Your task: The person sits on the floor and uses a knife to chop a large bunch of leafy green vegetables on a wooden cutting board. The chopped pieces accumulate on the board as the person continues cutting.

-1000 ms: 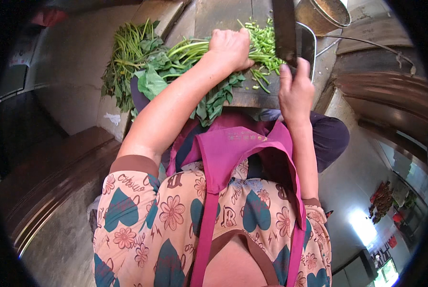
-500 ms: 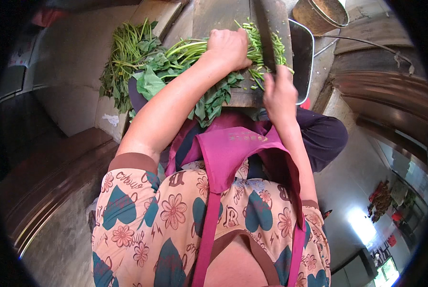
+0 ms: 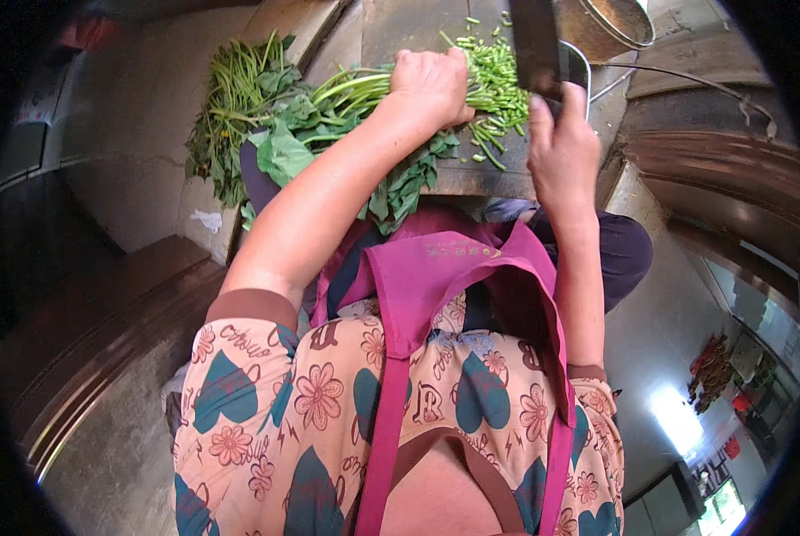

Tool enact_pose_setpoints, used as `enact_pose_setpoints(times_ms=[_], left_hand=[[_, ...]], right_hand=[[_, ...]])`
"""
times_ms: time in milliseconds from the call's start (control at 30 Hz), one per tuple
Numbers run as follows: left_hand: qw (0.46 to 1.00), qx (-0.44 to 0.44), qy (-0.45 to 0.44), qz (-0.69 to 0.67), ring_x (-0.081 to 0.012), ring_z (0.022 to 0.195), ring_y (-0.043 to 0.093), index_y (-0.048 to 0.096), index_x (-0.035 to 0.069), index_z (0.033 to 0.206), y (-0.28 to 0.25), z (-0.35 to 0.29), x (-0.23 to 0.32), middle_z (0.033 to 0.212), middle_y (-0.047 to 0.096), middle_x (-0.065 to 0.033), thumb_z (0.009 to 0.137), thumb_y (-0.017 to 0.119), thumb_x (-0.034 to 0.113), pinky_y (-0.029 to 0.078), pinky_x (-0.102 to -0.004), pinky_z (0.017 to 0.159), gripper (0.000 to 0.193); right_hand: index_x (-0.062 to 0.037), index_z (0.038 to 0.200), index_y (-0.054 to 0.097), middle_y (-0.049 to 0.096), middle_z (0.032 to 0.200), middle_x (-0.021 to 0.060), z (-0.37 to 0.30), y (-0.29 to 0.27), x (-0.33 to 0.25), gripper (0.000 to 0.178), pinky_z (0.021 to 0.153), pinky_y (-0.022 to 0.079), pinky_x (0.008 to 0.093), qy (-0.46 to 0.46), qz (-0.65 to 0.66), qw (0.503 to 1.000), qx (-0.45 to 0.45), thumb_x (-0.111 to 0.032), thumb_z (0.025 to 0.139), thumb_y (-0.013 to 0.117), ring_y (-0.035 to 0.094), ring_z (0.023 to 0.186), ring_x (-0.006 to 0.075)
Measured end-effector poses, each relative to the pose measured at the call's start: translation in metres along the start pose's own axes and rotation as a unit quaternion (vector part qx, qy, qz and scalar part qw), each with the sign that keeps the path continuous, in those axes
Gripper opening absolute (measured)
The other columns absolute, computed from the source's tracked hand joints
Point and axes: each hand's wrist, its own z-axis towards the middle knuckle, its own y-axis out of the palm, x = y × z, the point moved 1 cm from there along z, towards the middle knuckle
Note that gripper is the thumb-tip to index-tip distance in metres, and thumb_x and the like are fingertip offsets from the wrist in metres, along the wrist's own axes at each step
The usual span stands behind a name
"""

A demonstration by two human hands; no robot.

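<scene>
My left hand point(image 3: 429, 87) is closed over the cut end of a bunch of leafy greens point(image 3: 346, 94), pressing the stems onto a wooden chopping board point(image 3: 463, 179). Their broad leaves hang over the board's near edge. In my right hand point(image 3: 565, 152) is the handle of a cleaver point(image 3: 536, 49), its dark blade raised and pointing away from me. The blade is right of the chopped green stems point(image 3: 498, 80), which lie scattered beside my left fingers. A few longer cut pieces lie nearer to me.
Another heap of uncut greens point(image 3: 235, 112) lies to the left of the board. A pale-rimmed container point(image 3: 582, 67) shows partly behind the cleaver and right hand. Beyond it stands a worn bucket point(image 3: 607, 25). A white scrap point(image 3: 207, 220) lies at the left.
My right hand and the cleaver have moved to the right, away from the bunch, uncovering more of the chopped stems. My left hand stays on the bunch, almost unmoved.
</scene>
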Motion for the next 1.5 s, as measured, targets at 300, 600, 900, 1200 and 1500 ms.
enact_pose_setpoints(times_ms=[300, 600, 900, 1200, 1500], left_hand=[[1.0, 0.016, 0.001, -0.006, -0.0325, 0.081, 0.069, 0.057, 0.002, 0.096, 0.002, -0.003, -0.001, 0.085, 0.069, -0.0191, 0.064, 0.078, 0.046, 0.052, -0.0429, 0.077, 0.058], [1.0, 0.026, 0.011, -0.015, -0.0323, 0.081, 0.069, 0.058, 0.002, 0.095, 0.0, 0.0, -0.002, 0.085, 0.069, -0.019, 0.062, 0.079, 0.043, 0.053, -0.0414, 0.076, 0.056], [0.978, 0.164, 0.127, 0.004, -0.0283, 0.082, 0.065, 0.055, 0.006, 0.096, 0.026, -0.031, 0.0, 0.085, 0.065, -0.0121, 0.058, 0.082, 0.037, 0.046, -0.0392, 0.076, 0.055], [0.991, 0.109, 0.082, 0.002, -0.028, 0.084, 0.066, 0.057, 0.007, 0.093, 0.019, -0.024, 0.005, 0.087, 0.066, -0.012, 0.059, 0.08, 0.037, 0.046, -0.04, 0.078, 0.051], [0.995, 0.066, 0.075, 0.008, -0.0272, 0.085, 0.066, 0.058, 0.006, 0.096, 0.012, -0.026, 0.008, 0.091, 0.067, -0.0119, 0.06, 0.081, 0.037, 0.045, -0.0386, 0.081, 0.053]], right_hand=[[-0.0012, 0.105, 0.047, 0.062, 0.081, 0.0298, 0.003, 0.016, 0.021, 0.027, 0.069, 0.047, 0.0559, 0.03, -0.027, 0.994, -0.101, -0.023, 0.093, 0.055, 0.06, 0.08, 0.0492], [0.0007, 0.098, 0.044, 0.063, 0.082, 0.0298, -0.004, 0.035, 0.046, 0.026, 0.072, 0.049, 0.0538, 0.051, -0.11, 0.984, -0.13, -0.022, 0.091, 0.056, 0.061, 0.083, 0.0474], [-0.0036, 0.106, 0.048, 0.063, 0.083, 0.0283, -0.009, 0.034, 0.056, 0.028, 0.072, 0.048, 0.055, 0.059, -0.052, 0.992, -0.103, -0.025, 0.092, 0.056, 0.061, 0.082, 0.0483], [-0.0069, 0.108, 0.049, 0.063, 0.079, 0.021, -0.013, -0.009, 0.001, 0.025, 0.06, 0.048, 0.048, -0.088, 0.067, 0.991, 0.078, -0.016, 0.09, 0.063, 0.063, 0.072, 0.0427], [-0.004, 0.104, 0.05, 0.061, 0.078, 0.0261, -0.019, -0.002, 0.006, 0.024, 0.061, 0.047, 0.0509, -0.05, 0.08, 0.995, 0.038, -0.018, 0.089, 0.063, 0.06, 0.074, 0.0467]])
